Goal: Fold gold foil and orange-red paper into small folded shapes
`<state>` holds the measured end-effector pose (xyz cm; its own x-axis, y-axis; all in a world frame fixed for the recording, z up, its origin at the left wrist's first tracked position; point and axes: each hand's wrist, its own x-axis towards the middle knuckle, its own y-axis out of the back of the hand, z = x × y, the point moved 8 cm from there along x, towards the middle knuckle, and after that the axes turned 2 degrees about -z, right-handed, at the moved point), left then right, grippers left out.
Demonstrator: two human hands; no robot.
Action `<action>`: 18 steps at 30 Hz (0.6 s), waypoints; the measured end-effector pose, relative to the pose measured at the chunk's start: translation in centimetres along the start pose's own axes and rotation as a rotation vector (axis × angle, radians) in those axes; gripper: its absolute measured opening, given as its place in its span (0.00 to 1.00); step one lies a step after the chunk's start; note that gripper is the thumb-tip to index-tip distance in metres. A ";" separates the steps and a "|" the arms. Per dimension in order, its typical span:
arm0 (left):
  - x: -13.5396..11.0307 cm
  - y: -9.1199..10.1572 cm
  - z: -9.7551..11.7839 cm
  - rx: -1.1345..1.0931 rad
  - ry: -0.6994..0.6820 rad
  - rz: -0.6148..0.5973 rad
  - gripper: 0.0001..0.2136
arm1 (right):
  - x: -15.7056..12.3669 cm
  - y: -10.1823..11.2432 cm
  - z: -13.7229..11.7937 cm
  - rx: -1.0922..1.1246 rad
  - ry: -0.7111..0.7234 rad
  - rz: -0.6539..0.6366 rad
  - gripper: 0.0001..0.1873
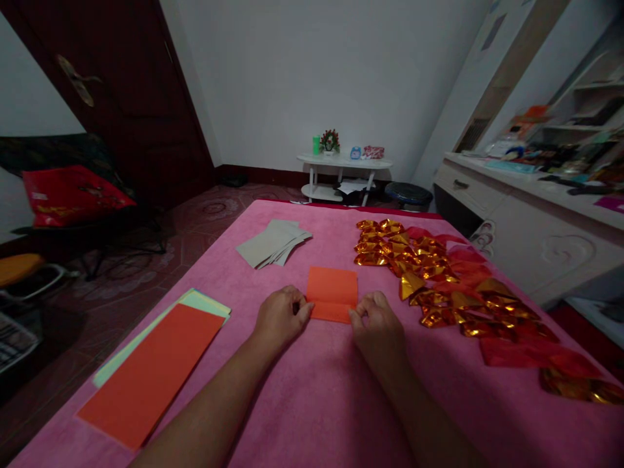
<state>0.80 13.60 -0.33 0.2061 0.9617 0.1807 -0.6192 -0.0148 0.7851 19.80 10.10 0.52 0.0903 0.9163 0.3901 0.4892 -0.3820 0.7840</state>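
A small orange sheet of paper (332,283) lies on the pink tablecloth in front of me, with a crease across it and its near strip folded over. My left hand (284,313) pinches the left end of that folded strip between thumb and finger. At the opposite end, my right hand (377,324) pinches the strip's right corner the same way. Left of my arms is a stack of long paper sheets (153,374), orange on top with pale green and yellow ones under it. A fanned pile of grey paper pieces (273,244) rests beyond my left hand.
Shiny gold folded foil pieces (433,266) with red translucent material (536,354) spread along the table's right side. Past the pink table (322,390) stand a white side table (344,160) and a dark round stool (408,193). A red bag (73,195) sits on a chair at left.
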 end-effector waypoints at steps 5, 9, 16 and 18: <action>-0.3 -0.1 0.2 0.070 -0.001 0.021 0.09 | -0.1 -0.1 0.0 -0.035 -0.004 0.011 0.11; -0.4 -0.2 0.4 0.122 -0.004 0.027 0.08 | -0.1 -0.2 0.0 -0.066 0.016 0.008 0.11; -0.6 -0.2 0.8 0.184 0.016 0.025 0.06 | 0.0 -0.9 0.3 -0.154 -0.009 -0.067 0.09; -0.7 0.0 0.8 0.163 0.022 0.047 0.04 | -0.2 -0.5 0.2 -0.148 -0.040 -0.058 0.06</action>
<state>1.26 12.67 0.02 0.1618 0.9647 0.2077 -0.4967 -0.1023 0.8619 19.75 10.15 -0.08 0.1017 0.9403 0.3248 0.3621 -0.3391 0.8683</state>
